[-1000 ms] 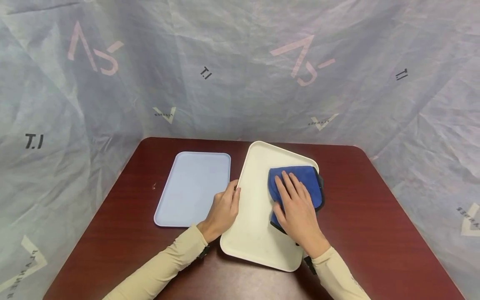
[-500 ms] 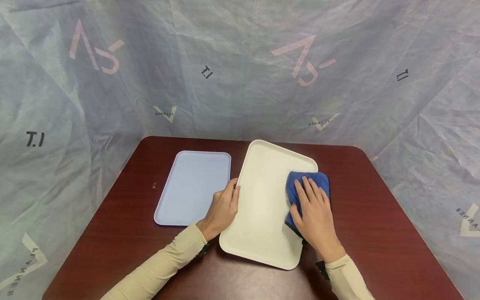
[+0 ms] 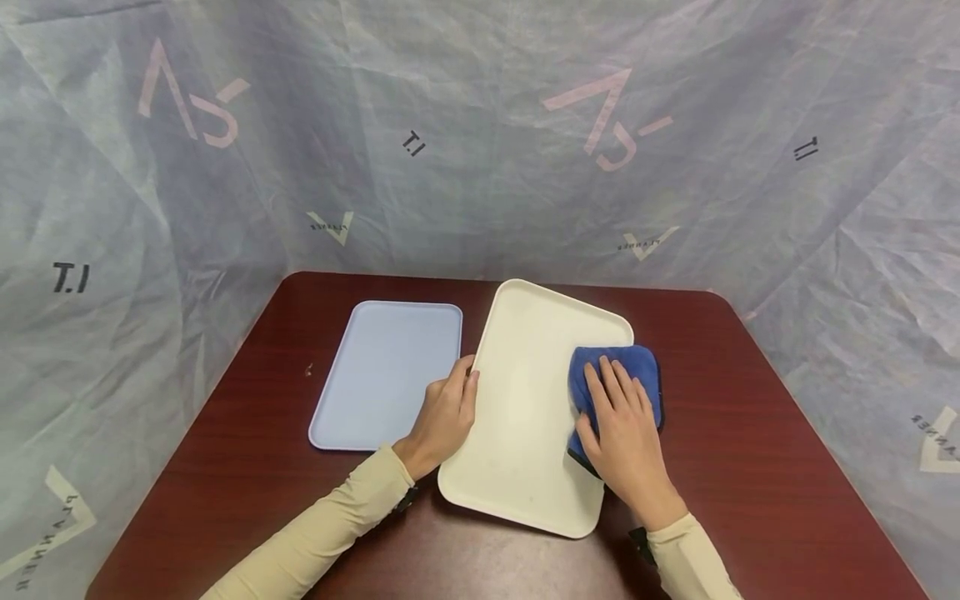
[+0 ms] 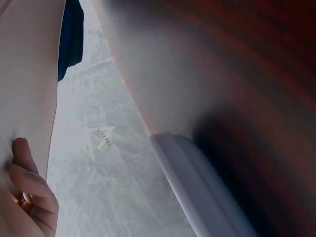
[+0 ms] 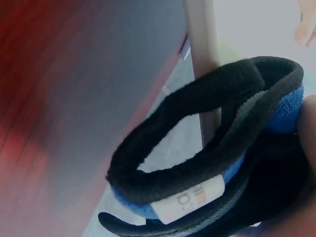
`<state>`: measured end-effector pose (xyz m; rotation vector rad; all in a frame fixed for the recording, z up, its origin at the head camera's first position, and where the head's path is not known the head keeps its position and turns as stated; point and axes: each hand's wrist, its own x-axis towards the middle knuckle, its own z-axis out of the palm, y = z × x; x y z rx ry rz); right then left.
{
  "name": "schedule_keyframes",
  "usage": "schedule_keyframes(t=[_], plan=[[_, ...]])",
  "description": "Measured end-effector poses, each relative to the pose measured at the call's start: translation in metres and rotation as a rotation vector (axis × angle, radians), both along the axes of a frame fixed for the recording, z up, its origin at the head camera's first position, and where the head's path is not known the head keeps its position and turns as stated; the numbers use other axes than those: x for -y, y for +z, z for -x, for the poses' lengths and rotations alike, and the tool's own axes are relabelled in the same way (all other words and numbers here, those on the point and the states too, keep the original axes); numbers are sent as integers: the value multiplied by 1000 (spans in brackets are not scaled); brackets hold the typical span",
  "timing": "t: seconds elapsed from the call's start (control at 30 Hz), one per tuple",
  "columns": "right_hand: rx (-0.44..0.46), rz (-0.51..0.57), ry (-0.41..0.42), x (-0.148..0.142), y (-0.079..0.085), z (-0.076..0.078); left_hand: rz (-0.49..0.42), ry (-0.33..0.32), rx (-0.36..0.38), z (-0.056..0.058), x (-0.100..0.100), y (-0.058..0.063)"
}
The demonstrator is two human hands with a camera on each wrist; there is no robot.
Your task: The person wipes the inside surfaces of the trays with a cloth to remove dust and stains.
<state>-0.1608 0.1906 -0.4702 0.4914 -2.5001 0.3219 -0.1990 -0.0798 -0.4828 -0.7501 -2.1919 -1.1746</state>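
Note:
In the head view, a cream tray (image 3: 525, 408) is tilted above the table. My left hand (image 3: 442, 417) grips its left rim, thumb on the near face; curled fingers (image 4: 34, 187) show against the tray's underside (image 4: 29, 79) in the left wrist view. A blue cloth (image 3: 581, 379) with black edging lies over the tray's right side and hangs past that rim. On top of it rests my right hand (image 3: 626, 437), fingers fairly straight and slightly spread. The right wrist view shows the cloth's folded black hem (image 5: 163, 182) and a white label (image 5: 190, 197).
A light blue tray (image 3: 390, 375) lies flat on the dark red table (image 3: 750, 467), left of the cream one. Grey printed sheeting (image 3: 480, 150) hangs around the table's back and sides.
My right hand and the cloth have slid right across the cream tray to its right edge, then shifted slightly back. My left hand and both trays have hardly moved.

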Motion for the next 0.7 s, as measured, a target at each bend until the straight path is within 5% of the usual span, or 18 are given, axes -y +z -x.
schedule_keyframes(t=[0.7], plan=[[-24,32,67,17,6,4,6,-20,38,-3,-1,3]])
